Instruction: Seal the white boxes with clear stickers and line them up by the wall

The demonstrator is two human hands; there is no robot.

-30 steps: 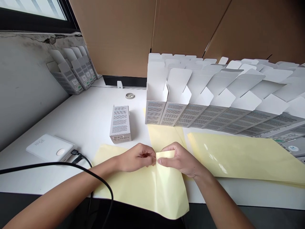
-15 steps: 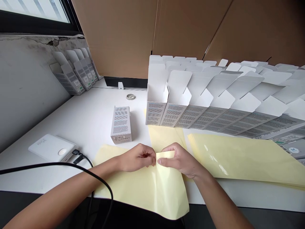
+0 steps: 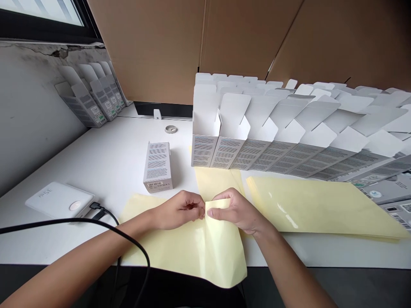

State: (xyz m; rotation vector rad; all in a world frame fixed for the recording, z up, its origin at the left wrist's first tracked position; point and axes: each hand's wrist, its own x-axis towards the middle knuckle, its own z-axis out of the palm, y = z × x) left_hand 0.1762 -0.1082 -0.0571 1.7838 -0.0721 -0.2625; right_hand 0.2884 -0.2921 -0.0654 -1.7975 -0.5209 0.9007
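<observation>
A yellow glossy sheet lies over the table's front edge, its right part raised and bent between my hands. My left hand has thumb and fingers pinched together at the raised edge of the sheet. My right hand grips the top of the bent part, thumb in front and fingers behind. The two hands almost touch. Just beyond them a closed grey printed box lies on the white table. More yellow sheets are stacked to the right of my right hand.
Rows of open grey boxes stand at the back right, with more boxes by the left wall. A white power bank sits at left, its black cable arching over my left forearm. A small ring lies near the back.
The whole view has shifted slightly, so things appear a little further left. Both hands keep their hold on the sheet, with hardly any movement.
</observation>
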